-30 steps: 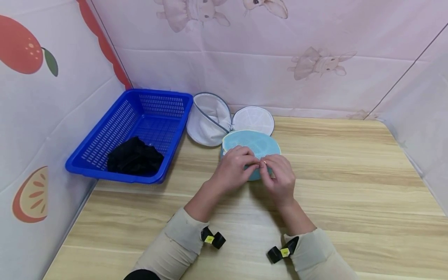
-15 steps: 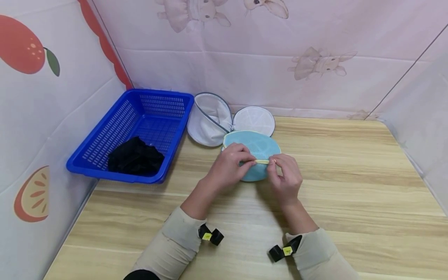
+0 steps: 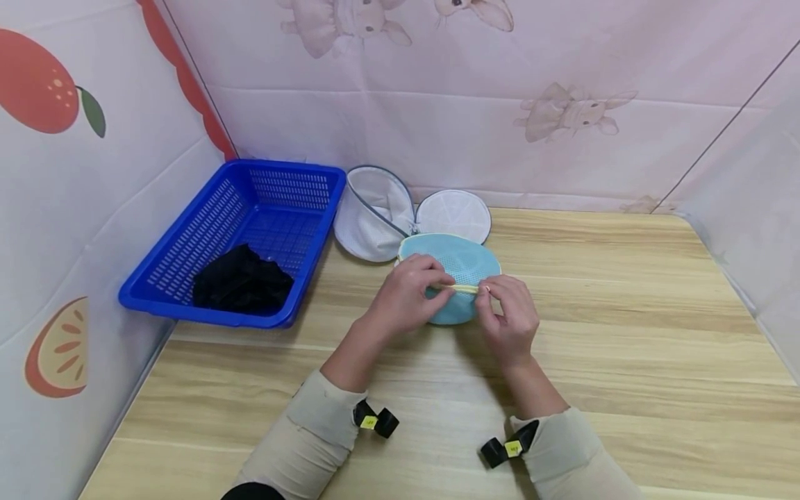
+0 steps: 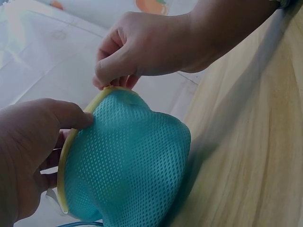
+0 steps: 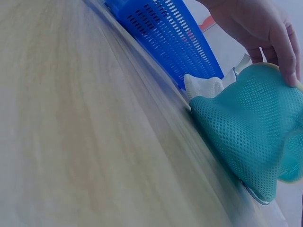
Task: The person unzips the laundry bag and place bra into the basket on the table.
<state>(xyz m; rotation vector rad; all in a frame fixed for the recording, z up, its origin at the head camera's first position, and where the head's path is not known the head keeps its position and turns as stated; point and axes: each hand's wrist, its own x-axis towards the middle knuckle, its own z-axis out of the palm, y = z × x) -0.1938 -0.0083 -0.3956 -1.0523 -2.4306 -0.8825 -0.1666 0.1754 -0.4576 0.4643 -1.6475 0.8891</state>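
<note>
A turquoise mesh laundry bag (image 3: 465, 260) with yellow zip edging (image 3: 465, 288) stands on the table, its edge raised between both hands. My left hand (image 3: 406, 295) pinches the edging between thumb and fingers; the left wrist view shows the thumb on the outer mesh and the other fingers behind the edge. A short way along the same strip, my right hand (image 3: 509, 316) pinches its right part, where a small pale bit shows at the fingertips. The bag's mesh side (image 4: 128, 156) bulges below the hands.
Behind the bag lie a white mesh bag (image 3: 369, 232) with its mouth agape and a round white mesh piece (image 3: 453, 212) with dark trim. At the left, a blue plastic basket (image 3: 312, 260) holds a black cloth (image 3: 240, 281). Printed fabric walls (image 3: 437, 139) border the wooden table (image 3: 625, 333).
My right hand has shifted right, away from the left hand, and a length of yellow edging now shows between them. Over the last half second both hands stay almost still.
</note>
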